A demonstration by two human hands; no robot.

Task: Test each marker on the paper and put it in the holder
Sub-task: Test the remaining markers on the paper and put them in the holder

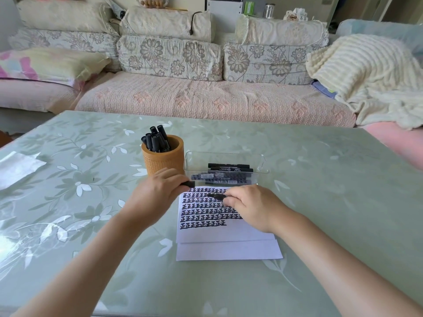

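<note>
A white paper (225, 232) covered in rows of black written characters lies in front of me on the table. My right hand (254, 207) grips a black marker (216, 196) whose tip points left over the upper rows. My left hand (158, 193) holds the marker's black cap (188, 184) at the paper's top-left corner. Just behind my left hand stands a brown round holder (163, 160) with several black markers standing in it. A clear plastic tray (225, 167) behind the paper holds several more black markers lying flat.
A second white sheet (229, 250) lies under the paper. The table (320, 202) has a green floral glass top. A white folded sheet (16, 168) lies at the far left edge. A sofa (206, 97) with cushions and a blanket stands beyond the table.
</note>
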